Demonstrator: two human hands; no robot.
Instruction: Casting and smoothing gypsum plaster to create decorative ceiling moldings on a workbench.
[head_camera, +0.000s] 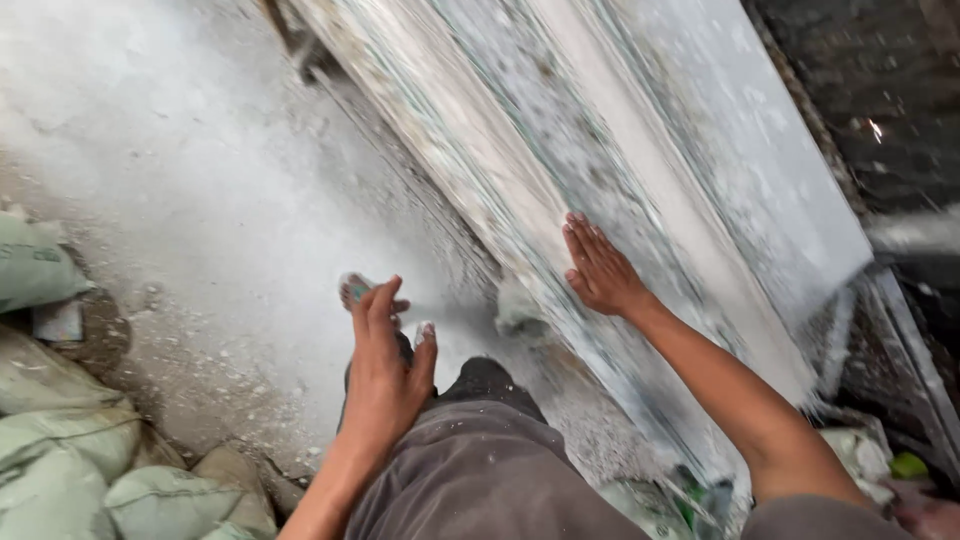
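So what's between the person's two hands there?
In the head view, between the left hand and the right hand, flat on the slabs, lie dusty floor and the slabs' edges.

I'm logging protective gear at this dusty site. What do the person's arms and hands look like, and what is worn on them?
Both arms are bare, with no sleeves visible. The left hand and right hand wear no gloves, rings or watch. Pale dust coats the left fingertips. Grey-brown trousers show below.

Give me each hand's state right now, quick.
Left hand: open, holding nothing, hanging above the dusty floor.
Right hand: open, palm flat against the leaning stone slab.
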